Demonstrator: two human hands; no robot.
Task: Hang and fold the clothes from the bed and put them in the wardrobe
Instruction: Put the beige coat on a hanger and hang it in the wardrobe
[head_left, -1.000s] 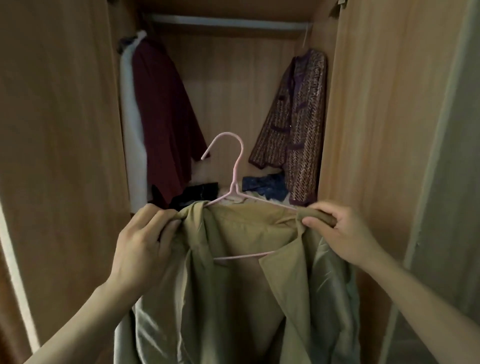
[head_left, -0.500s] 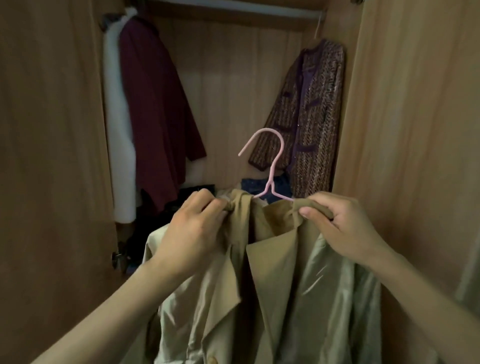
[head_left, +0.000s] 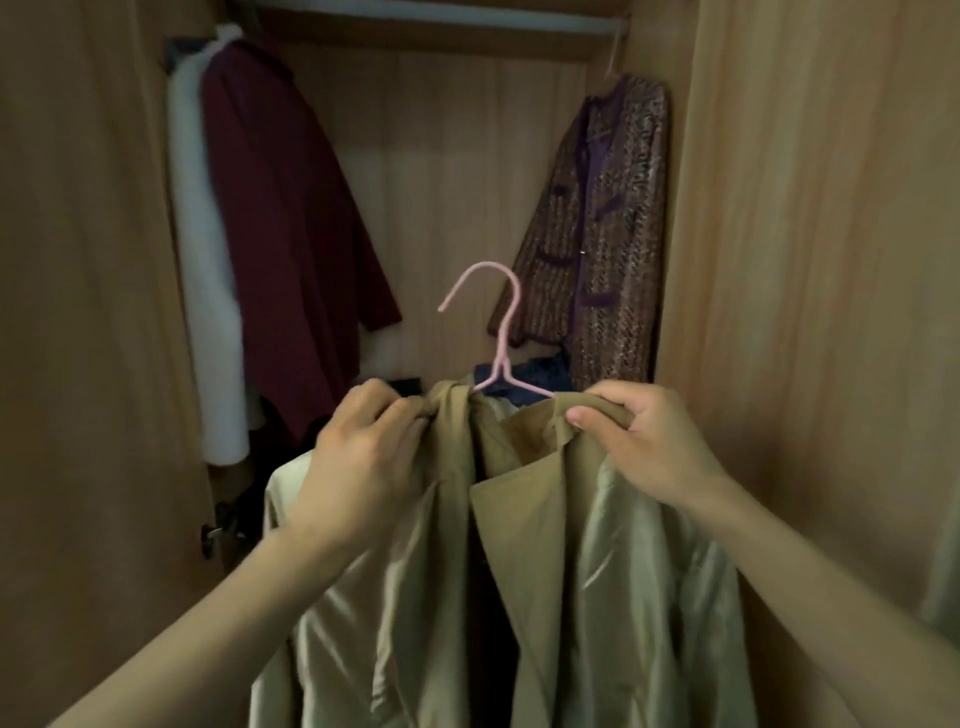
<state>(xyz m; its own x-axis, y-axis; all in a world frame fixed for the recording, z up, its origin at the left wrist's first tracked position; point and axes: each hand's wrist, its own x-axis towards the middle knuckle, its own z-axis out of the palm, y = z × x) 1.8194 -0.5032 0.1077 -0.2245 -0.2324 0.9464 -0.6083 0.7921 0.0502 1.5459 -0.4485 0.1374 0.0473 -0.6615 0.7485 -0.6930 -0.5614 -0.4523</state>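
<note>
You've brought the coat (head_left: 524, 561) closer to the wardrobe (head_left: 810, 260); your left hand (head_left: 363, 457) and right hand (head_left: 644, 447) each grip a shoulder, its hanger (head_left: 498, 332) still below the rail (head_left: 441, 13)

Two bare forearms enter from lower left and lower right of frame, no sleeves visible. Left hand (head_left: 363, 462) and right hand (head_left: 649, 447) bare: no rings, watch, bracelets or gloves. Nails short, unpainted.
</note>
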